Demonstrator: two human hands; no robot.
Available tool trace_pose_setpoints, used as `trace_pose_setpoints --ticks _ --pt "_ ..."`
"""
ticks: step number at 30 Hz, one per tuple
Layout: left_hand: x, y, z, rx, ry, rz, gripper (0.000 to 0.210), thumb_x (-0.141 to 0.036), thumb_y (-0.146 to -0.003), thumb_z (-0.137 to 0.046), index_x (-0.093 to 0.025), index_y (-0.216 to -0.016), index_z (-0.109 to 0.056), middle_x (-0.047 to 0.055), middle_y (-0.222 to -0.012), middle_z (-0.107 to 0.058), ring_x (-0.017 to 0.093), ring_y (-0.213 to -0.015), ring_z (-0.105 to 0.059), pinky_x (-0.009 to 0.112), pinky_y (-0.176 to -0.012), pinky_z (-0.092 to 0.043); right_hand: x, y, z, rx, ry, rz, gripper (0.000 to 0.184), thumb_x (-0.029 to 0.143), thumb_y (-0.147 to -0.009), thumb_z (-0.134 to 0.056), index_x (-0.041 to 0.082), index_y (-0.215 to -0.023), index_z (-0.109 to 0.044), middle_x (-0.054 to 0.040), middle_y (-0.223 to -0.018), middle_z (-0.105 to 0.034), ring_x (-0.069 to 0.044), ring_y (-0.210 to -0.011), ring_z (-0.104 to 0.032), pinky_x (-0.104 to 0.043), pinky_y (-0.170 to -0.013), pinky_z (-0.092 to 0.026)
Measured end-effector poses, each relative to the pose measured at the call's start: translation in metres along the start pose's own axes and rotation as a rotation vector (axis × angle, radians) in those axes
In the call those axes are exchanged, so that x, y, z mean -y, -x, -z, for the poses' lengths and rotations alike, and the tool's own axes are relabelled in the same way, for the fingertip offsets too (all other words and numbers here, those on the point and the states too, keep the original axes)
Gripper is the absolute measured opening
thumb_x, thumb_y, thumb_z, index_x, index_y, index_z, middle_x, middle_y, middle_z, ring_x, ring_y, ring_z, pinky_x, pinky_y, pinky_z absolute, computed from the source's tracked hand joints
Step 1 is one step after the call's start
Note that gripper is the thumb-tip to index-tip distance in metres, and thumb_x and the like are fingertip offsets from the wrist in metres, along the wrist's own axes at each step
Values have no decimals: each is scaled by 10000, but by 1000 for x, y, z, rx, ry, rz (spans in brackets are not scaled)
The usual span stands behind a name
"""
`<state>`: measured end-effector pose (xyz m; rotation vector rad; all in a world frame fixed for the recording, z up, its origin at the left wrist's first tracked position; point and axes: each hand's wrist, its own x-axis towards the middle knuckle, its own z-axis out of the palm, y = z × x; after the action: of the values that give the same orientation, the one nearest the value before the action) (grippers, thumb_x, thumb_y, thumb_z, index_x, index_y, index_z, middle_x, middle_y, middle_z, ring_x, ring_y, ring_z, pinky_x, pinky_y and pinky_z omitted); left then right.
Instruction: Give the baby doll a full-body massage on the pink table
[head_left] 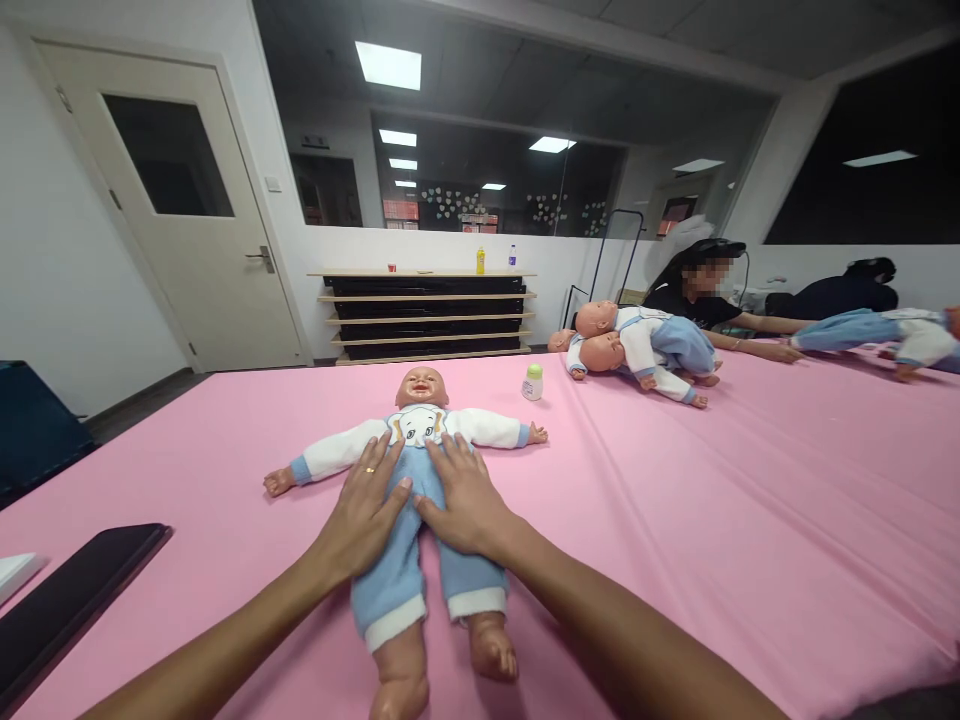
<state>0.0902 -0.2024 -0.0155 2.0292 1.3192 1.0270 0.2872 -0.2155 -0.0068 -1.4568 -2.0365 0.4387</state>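
Observation:
A baby doll (409,465) lies on its back on the pink-covered table (225,430), head away from me and arms stretched out to the sides. It wears a white and light blue outfit with an animal face on the chest. My left hand (367,505) rests flat on the left side of its belly, fingers spread, a ring on one finger. On the right side of the belly lies my right hand (465,495), palm down with fingers apart. The two thumbs almost meet in the middle. Beyond the doll's arm stands a small white bottle (532,383) with a green cap.
Several similar dolls (637,345) are heaped at the back right. Past them, a person (697,290) in a black cap reaches toward another doll (862,330). A black flat object (82,590) lies at the left edge. Behind the table is a low stack of shelves (431,315).

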Motion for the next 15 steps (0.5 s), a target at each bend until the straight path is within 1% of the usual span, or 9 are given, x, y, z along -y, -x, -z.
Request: trace_pose_setpoints --ticks 2,4,5,7,9,10,12,14,15 --pt "20 -18 -20 57 -182 -33 665 -512 -938 -399 -200 -1520 -320 64 -1632 -153 266 -1518 -63 521 -1231 -60 -6 -9 -13 90 25 -23 777 470 -891 -539 209 -1552 -225 -97 -1632 -85 -328 -1509 10 -579 -1199 -53" --pt "35 -20 -35 106 -270 -18 699 -539 -954 -330 -165 -1541 -261 85 -1633 -132 259 -1519 -50 527 -1232 -87 -11 -6 -18 150 22 -55 732 484 -922 -480 220 -1554 -222 -91 -1634 -57 -338 -1507 12 -593 -1192 -66" --pt "39 -17 -39 120 -291 -9 714 -555 -952 -322 -161 -1544 -252 88 -1632 -133 261 -1519 -47 530 -1233 -95 -13 -2 -18 173 15 -64 715 488 -933 -456 228 -1555 -217 -85 -1635 -44 -342 -1506 19 -597 -1190 -72" --pt "40 -11 -40 126 -306 15 729 -583 -943 -330 -169 -1540 -268 84 -1627 -162 267 -1518 -62 535 -1232 -112 -15 3 -12 213 -7 -58 714 511 -939 -444 235 -1556 -216 -85 -1634 -44 -347 -1504 27 -601 -1190 -71" --pt "35 -16 -31 101 -288 37 724 -598 -934 -343 -179 -1523 -314 83 -1612 -223 272 -1510 -125 528 -1229 -144 -17 -1 -3 220 -40 -24 742 550 -928 -460 232 -1555 -223 -93 -1631 -73 -341 -1506 12 -587 -1198 -70" --pt "32 -25 -25 78 -270 33 716 -601 -931 -351 -187 -1514 -335 81 -1602 -255 271 -1502 -166 519 -1228 -161 -18 -7 1 201 -60 3 757 567 -922 -467 226 -1554 -228 -96 -1629 -96 -330 -1509 -9 -571 -1205 -75" --pt "28 -56 -13 11 -226 -5 701 -596 -926 -371 -201 -1504 -355 76 -1585 -301 265 -1484 -228 494 -1224 -183 -25 -32 8 111 -115 63 765 583 -915 -479 216 -1547 -253 -93 -1618 -171 -300 -1510 -80 -523 -1219 -101" --pt "33 -101 -6 -73 -166 -31 689 -589 -919 -395 -206 -1492 -381 79 -1571 -333 268 -1469 -267 475 -1218 -189 -38 -70 9 -14 -208 96 731 583 -916 -478 217 -1526 -311 -81 -1587 -276 -270 -1495 -178 -475 -1223 -144" --pt "39 -127 -4 -114 -117 -18 681 -588 -915 -406 -205 -1479 -404 85 -1562 -351 272 -1461 -283 471 -1214 -189 -46 -92 8 -79 -274 80 715 590 -914 -475 219 -1511 -343 -78 -1565 -324 -263 -1480 -225 -462 -1220 -163"
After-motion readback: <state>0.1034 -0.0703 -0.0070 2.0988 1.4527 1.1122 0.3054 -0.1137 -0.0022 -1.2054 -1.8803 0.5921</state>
